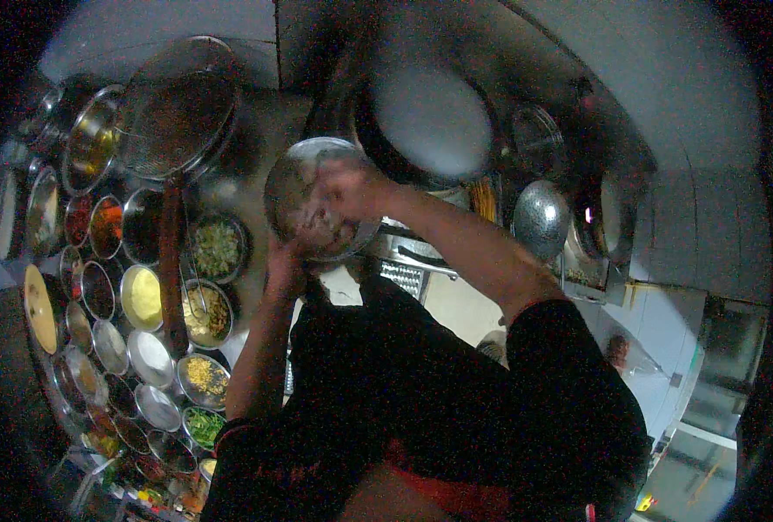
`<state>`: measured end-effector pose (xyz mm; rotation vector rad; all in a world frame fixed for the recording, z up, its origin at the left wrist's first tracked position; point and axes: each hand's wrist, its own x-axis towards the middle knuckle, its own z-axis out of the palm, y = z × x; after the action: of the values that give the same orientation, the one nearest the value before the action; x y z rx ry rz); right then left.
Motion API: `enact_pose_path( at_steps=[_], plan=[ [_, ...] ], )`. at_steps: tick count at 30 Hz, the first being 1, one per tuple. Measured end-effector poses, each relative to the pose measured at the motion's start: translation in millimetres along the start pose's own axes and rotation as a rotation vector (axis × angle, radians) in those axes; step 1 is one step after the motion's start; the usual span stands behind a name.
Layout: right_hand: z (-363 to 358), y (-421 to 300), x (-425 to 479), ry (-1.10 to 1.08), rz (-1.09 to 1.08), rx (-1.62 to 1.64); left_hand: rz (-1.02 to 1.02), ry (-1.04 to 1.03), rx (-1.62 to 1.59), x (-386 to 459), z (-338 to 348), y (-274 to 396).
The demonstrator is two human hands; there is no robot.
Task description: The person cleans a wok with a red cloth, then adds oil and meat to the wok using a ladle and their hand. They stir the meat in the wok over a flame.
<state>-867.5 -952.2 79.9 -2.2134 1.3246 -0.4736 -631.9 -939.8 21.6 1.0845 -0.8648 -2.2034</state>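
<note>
A round metal bowl (326, 145) is in front of my body, with pale, blurred pieces of food in it. My left hand (287, 254) is at the bowl's near left side, its fingers hard to make out. My right hand (350, 189) is over the bowl's inside, blurred; whether its fingers hold any of the food is not clear. Just beyond the bowl, to the right, stands a large dark wok (429, 124) with a whitish, hazy inside. Left of the bowl is a bowl of chopped green vegetables (217, 248).
A wire-mesh strainer (177, 124) with a long wooden handle (173, 261) lies across containers at left. Several metal bowls hold yellow powder (141, 297), white powder (151, 357), chopped yellow pieces (204, 382) and green herbs (202, 427). A dimpled metal ladle (542, 212) is at right.
</note>
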Motion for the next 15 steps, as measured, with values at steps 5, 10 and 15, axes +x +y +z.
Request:
enact_pose_path(
  at_steps=[5, 10, 15],
  plan=[
    [23.0, -18.0, 0.6, 0.016, 0.094, 0.019, 0.075, 0.064, 0.053, 9.3, 25.7, -6.6],
    [18.4, 1.2, -36.0, 0.257, 0.482, 0.568, 0.213, 0.105, 0.019, 1.1, 52.8, -21.4],
    [40.7, -9.3, -54.5, 0.601, 0.599, 0.712, 0.455, 0.152, 0.126, -19.7, 110.6, -29.4]
  ],
)
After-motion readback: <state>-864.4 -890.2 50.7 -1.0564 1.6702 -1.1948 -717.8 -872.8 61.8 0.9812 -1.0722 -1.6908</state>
